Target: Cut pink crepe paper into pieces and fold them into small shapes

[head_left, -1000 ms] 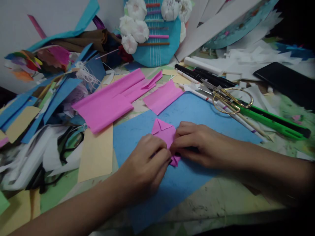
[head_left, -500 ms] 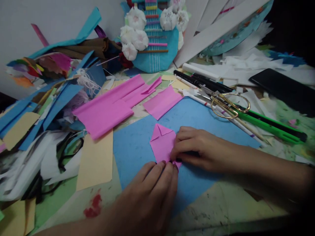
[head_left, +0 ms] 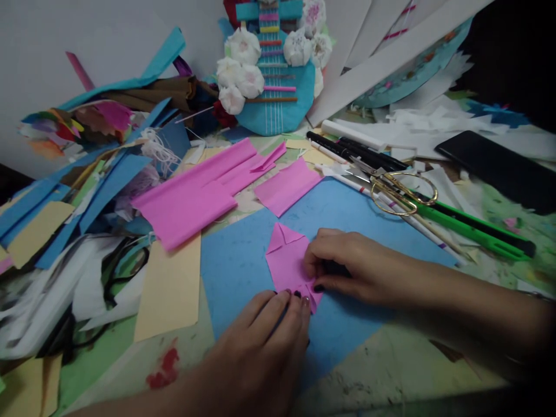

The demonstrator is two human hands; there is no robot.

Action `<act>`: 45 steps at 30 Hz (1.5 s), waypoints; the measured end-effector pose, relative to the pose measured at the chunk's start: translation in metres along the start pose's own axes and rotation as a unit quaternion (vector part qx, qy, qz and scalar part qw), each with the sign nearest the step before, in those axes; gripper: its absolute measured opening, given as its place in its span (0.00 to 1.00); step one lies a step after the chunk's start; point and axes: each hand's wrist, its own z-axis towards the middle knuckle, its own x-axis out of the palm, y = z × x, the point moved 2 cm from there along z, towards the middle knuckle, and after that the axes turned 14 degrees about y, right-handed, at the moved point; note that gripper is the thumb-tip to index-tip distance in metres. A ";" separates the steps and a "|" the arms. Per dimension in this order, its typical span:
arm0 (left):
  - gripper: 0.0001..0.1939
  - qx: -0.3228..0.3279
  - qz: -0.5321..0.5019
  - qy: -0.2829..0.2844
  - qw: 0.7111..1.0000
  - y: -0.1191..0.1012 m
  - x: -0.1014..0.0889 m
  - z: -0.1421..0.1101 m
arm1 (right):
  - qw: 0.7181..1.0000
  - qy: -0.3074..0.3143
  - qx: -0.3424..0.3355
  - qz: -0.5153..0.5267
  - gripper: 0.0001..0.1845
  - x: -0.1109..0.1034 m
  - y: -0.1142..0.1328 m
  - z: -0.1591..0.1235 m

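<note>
A small pink paper piece (head_left: pixel 288 262) with folded corners lies on a blue sheet (head_left: pixel 237 260). My left hand (head_left: pixel 269 336) bends over its near edge, fingertips pressed down on the paper. At its right edge my right hand (head_left: pixel 343 263) is closed, thumb and fingers drawn together on the paper's side. Part of the near and right edges is hidden by the fingers. Just beyond lies a loose pink rectangle (head_left: pixel 286 186), and a larger folded pink paper (head_left: pixel 186 202) is to the left.
Gold-handled scissors (head_left: pixel 402 194), a green cutter (head_left: pixel 478 229), black pens (head_left: pixel 369 152) and a phone (head_left: pixel 499 168) lie at the right. A blue paper guitar (head_left: pixel 275 110) with white flowers stands behind. Paper strips and scraps (head_left: pixel 99 197) crowd the left, beside a cream card (head_left: pixel 169 289).
My right thumb has shifted slightly apart from the left fingertips, showing more of the folded near corner. The whole view has tilted up a little.
</note>
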 end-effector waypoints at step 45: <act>0.19 -0.008 -0.031 -0.050 0.998 0.004 -0.005 0.002 | 0.998 0.003 0.013 -0.059 0.03 -0.002 0.001 0.004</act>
